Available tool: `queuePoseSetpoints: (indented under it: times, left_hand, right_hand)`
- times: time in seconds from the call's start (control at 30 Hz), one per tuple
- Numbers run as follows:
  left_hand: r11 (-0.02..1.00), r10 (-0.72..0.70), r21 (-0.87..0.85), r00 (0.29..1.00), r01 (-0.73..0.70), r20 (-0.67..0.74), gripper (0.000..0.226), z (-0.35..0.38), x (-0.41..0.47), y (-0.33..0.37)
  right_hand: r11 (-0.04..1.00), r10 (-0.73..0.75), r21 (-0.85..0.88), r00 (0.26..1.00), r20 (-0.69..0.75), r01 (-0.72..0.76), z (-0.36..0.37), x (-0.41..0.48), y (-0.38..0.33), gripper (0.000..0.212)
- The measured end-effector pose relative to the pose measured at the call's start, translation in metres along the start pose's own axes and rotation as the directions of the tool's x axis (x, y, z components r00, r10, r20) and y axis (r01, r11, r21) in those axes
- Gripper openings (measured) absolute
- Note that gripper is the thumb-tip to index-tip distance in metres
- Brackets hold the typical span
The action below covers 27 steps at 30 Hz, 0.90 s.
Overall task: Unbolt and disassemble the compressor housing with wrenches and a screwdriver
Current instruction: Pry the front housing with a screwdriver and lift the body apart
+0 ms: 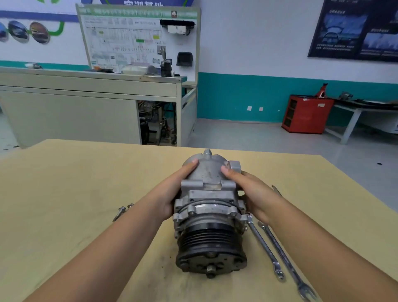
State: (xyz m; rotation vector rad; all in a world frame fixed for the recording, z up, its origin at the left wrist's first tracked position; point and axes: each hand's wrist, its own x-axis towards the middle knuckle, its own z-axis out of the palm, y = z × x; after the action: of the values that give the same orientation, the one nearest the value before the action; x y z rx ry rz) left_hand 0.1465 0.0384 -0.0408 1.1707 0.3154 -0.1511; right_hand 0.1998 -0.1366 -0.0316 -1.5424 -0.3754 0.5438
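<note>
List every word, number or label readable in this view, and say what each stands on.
Nothing can be quoted with certainty.
On the blue wall banner: white Chinese characters, cut by the top edge, unreadable.
On the training board: green header and diagram labels, too blurred.
On the dark poster: white captions, too blurred.
On the compressor: no marking visible.
On the wrenches: no stamp can be made out.

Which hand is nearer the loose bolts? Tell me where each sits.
Left. The left hand grips the compressor on the side facing the bolts; the right hand grips the opposite side, farther away.
</note>
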Motion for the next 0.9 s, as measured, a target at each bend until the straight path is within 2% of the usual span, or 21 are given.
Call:
queuePoseSetpoints:
  times: [0.17, 0.33, 0.5, 0.73, 0.9]
  left_hand:
    - [0.994, 0.098, 0.051, 0.995, -0.099, 0.023, 0.056, -0.002, 0.012, 0.0]
    - [0.988, 0.154, 0.027, 0.988, -0.153, -0.015, 0.06, -0.005, 0.022, 0.0]
    - [0.982, 0.189, 0.02, 0.982, -0.188, -0.029, 0.064, -0.005, 0.026, 0.0]
    - [0.89, 0.437, 0.147, 0.899, -0.431, -0.015, 0.059, 0.005, 0.017, 0.006]
    - [0.857, 0.491, 0.188, 0.871, -0.48, -0.015, 0.057, 0.014, 0.002, 0.008]
  right_hand:
    - [0.993, -0.113, 0.01, 0.992, -0.05, 0.114, -0.004, 0.01, 0.009, 0.07]
    - [0.977, -0.203, 0.039, 0.974, -0.102, 0.208, -0.004, 0.019, 0.013, 0.065]
    - [0.969, -0.231, 0.058, 0.966, -0.119, 0.239, -0.003, 0.021, 0.016, 0.06]
    - [0.923, -0.371, 0.043, 0.913, -0.169, 0.383, -0.002, 0.011, 0.017, 0.038]
    - [0.888, -0.447, 0.025, 0.873, -0.196, 0.46, 0.003, -0.004, 0.013, 0.036]
